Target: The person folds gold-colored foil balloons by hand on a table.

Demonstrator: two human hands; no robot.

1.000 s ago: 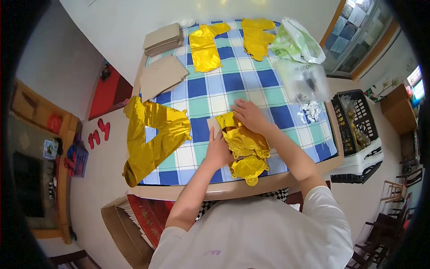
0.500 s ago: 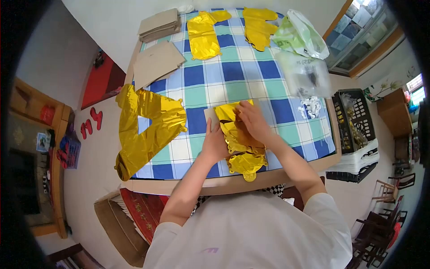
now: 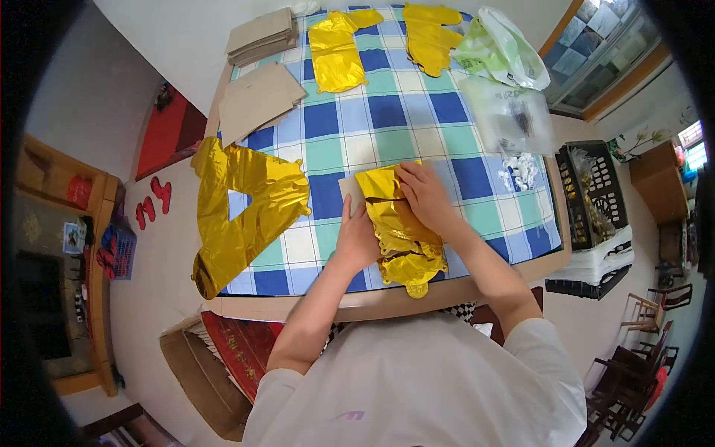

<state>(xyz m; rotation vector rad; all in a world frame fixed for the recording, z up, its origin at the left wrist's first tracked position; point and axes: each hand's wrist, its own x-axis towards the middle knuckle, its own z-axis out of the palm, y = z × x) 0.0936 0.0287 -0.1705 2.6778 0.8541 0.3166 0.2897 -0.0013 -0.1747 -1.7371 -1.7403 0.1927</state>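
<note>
A flat, deflated gold foil balloon (image 3: 387,212) lies folded over a cardboard sheet (image 3: 349,191) near the table's front edge. Its crumpled lower end (image 3: 412,270) hangs toward me, past the cardboard. My left hand (image 3: 357,237) rests at the left side of the cardboard and foil, fingers stretched forward. Across the foil's upper right lies my right hand (image 3: 428,200), fingers extended and flat, covering part of it. Left of both hands, a larger gold foil balloon shaped like a letter A (image 3: 261,190) is spread out.
Cardboard sheets (image 3: 261,100) and a cardboard stack (image 3: 261,33) sit at the back left. Two gold balloons (image 3: 335,56) (image 3: 430,41), a green-white plastic bag (image 3: 499,48), a clear bag (image 3: 510,123) and white bits (image 3: 521,171) lie farther back and right. A black crate (image 3: 592,194) stands beside the table.
My right hand's fingers, bent at the foil's top edge before, now lie flatter on its right side. The foil's lower end has shifted slightly. My left hand stays about where it was.
</note>
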